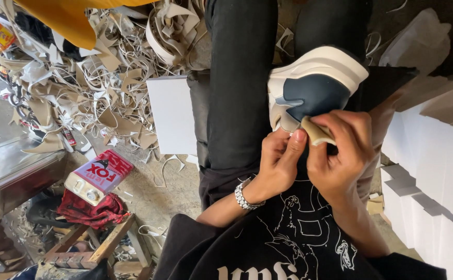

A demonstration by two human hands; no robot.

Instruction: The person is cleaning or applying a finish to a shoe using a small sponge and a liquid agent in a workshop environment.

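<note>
- The shoe [309,85] sits sole-up on the person's lap, resting on the black trousers [239,78], its cream sole and navy patch facing the camera.
- Right hand [340,155] is at the near end of the shoe, its grip closed on a small tan pad [315,130] that presses against the sole edge just below the navy patch.
- Left hand [278,163] is right beside it, thumb and fingers pinched against the same end of the shoe, steadying it; that grip is closed on the shoe, with a metal bracelet [246,196] on the wrist.
- Judging progress: the far part of the sole looks clean and finished, while the work is concentrated at the near end, so I'd call it well along, with that last bit of edge yet to be done. How much of the hidden side is done, I cannot tell.
- Left of the shoe, a white board [172,111] lies next to the trousers.
- Farther left of the shoe, a heap of cream offcuts [97,88] covers the floor.
- Left of and nearer than the shoe, a red-and-white can [98,177] lies on a red rag [89,212].
- Right of the shoe, white foam blocks [434,155] are stacked.
</note>
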